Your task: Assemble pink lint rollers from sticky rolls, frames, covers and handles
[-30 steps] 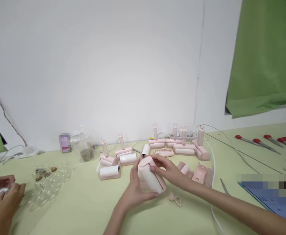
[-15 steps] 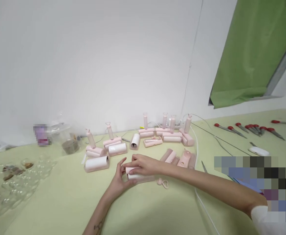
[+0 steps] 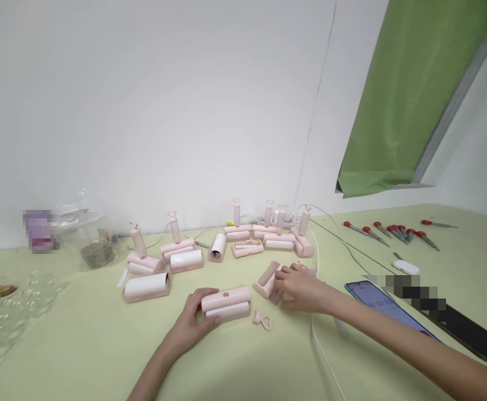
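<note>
My left hand [image 3: 197, 317] grips the left end of a pink lint roller head [image 3: 226, 304], whose cover has a small hole on top and a white roll below. It lies on the table. A small pink cap with a heart-shaped loop [image 3: 262, 319] rests just right of it. My right hand [image 3: 299, 287] is on a group of pink parts, fingers curled down. What they hold is hidden beneath them. An open pink casing [image 3: 267, 278] sticks out left of those fingers.
Behind stand several pink lint rollers [image 3: 279, 240] with upright handles, and white sticky rolls [image 3: 147, 287] in pink casings. Rightward are a phone [image 3: 387, 306], a black slab [image 3: 468, 328], red-handled tools [image 3: 397, 231] and a white cable [image 3: 324, 351]. Bubble wrap [image 3: 21, 312] lies left.
My right hand has left the roller head and moved right to the pink parts. The roller head now shows its pink cover on top; my left hand stays on it. The view has turned right.
</note>
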Demonstrator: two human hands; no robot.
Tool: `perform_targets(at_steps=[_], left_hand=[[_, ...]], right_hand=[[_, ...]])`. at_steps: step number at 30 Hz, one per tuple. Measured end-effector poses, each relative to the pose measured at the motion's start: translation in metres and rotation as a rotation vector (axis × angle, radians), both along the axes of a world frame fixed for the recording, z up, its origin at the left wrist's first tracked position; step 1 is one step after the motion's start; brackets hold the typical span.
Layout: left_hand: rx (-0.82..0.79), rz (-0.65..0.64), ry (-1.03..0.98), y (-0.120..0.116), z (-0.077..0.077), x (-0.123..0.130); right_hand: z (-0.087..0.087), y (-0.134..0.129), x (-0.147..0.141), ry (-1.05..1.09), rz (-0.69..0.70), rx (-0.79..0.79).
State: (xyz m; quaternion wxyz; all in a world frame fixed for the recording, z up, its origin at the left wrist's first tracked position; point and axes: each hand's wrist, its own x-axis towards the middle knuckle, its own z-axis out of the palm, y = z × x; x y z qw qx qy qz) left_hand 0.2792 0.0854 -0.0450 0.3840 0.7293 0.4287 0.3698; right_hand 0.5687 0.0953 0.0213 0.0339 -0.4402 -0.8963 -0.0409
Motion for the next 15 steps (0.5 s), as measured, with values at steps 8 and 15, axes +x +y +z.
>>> perform_targets(at_steps=[8, 15], left_hand=[[-0.028, 0.052, -0.04, -0.007, -0.003, 0.004], [-0.096, 0.066, -0.075, -0.006, -0.006, 0.006]], right_hand=[[-0.007, -0.004, -0.016, 0.104, 0.079, 0.086], [0.032, -0.002, -0.056, 0.893, 0.229, -0.102]])
